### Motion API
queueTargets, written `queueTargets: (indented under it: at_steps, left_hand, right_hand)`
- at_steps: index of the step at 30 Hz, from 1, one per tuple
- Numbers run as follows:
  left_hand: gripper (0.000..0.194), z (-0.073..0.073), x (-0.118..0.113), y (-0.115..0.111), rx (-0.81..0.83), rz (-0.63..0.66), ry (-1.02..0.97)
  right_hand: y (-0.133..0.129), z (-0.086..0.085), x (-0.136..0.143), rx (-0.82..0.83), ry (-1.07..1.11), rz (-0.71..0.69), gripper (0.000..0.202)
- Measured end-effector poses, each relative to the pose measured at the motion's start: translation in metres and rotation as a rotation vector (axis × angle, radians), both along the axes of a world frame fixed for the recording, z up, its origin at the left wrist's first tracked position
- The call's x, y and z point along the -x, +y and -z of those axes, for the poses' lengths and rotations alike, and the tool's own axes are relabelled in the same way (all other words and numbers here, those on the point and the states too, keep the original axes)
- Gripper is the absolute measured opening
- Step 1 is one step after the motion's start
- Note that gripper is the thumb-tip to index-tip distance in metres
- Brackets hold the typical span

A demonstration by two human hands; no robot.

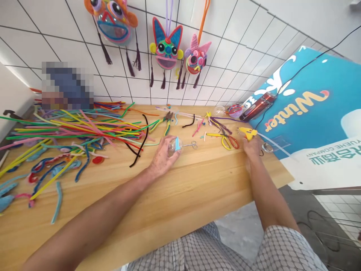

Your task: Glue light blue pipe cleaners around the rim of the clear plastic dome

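My left hand [164, 157] is closed around a clear plastic ball [171, 149] with a light blue pipe cleaner strip [177, 143] on its side. The ball is held at the table top, close to a small pair of metal scissors [193, 145]. Over at the right, my right hand [251, 146] grips a yellow glue gun [248, 132], its nozzle pointing left and a pale glue stick [275, 142] trailing out behind. Scissors with yellow and red handles [229, 142] lie between the two hands. Green-handled pliers [167, 122] rest beyond my left hand.
A heap of colourful pipe cleaners [84, 126] covers the table's left side. Decorated ball faces [166, 51] hang on the tiled wall. At the back right lie a clear half ball [219, 111] and a dark red device [258, 106] with a cord. A blue board [307, 98] stands right.
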State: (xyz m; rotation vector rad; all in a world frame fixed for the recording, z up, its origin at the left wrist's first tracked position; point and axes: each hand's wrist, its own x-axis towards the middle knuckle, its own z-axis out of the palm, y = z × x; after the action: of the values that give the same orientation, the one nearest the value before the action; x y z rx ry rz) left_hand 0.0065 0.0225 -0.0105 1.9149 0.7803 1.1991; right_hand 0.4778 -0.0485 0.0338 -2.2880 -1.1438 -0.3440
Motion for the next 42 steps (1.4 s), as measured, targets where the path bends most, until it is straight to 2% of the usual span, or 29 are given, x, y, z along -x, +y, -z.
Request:
queueTargets:
  at_steps: [2,4,6,9,13,17,19,22,26,30,34,38,42]
  left_hand:
    - [0.05,0.0,-0.001,0.0,-0.005,-0.008,-0.007]
    - [0.05,0.001,-0.001,0.0,-0.012,-0.015,-0.013]
    - [0.051,0.001,-0.002,0.0,-0.012,-0.021,-0.014]
    - [0.052,0.001,0.0,0.0,-0.006,-0.041,-0.004]
    - [0.052,0.0,0.001,0.0,-0.056,-0.095,0.013]
    - [0.053,0.0,0.001,-0.001,-0.028,-0.102,0.003]
    - [0.054,-0.001,0.002,-0.001,0.0,-0.083,-0.001]
    - [0.055,-0.002,0.003,-0.001,0.002,-0.073,0.016]
    - [0.055,-0.004,0.005,-0.001,-0.039,-0.073,0.048]
    - [0.055,-0.005,0.007,0.001,-0.082,-0.066,0.066]
    - [0.055,-0.003,0.006,0.003,-0.047,-0.058,0.066]
    - [0.054,0.001,0.004,0.005,-0.013,-0.05,0.03]
    - [0.055,0.006,0.003,0.006,0.016,-0.033,-0.025]
  right_hand:
    - [-0.012,-0.003,0.011,0.003,0.001,0.061,0.043]
    - [-0.018,-0.006,0.03,0.013,-0.001,0.007,0.039]
    - [-0.016,-0.007,0.057,0.049,0.013,-0.234,0.032]
    - [0.003,-0.003,0.103,0.115,0.062,-0.521,0.026]
    - [0.036,0.005,0.159,0.186,0.098,-0.807,0.021]
    - [0.054,0.008,0.191,0.263,-0.02,-1.042,0.018]
    - [0.058,0.009,0.198,0.303,-0.085,-1.069,0.016]
    - [0.061,0.011,0.201,0.354,-0.139,-1.037,0.012]
    - [0.058,0.01,0.196,0.364,-0.078,-0.986,0.011]
    - [0.047,-0.001,0.193,0.26,0.142,-0.923,0.013]
    - [0.033,-0.021,0.211,0.133,0.456,-0.937,0.027]
    - [0.024,-0.035,0.241,0.04,0.462,-0.997,0.025]
    - [0.022,-0.029,0.257,-0.058,0.416,-1.035,0.02]
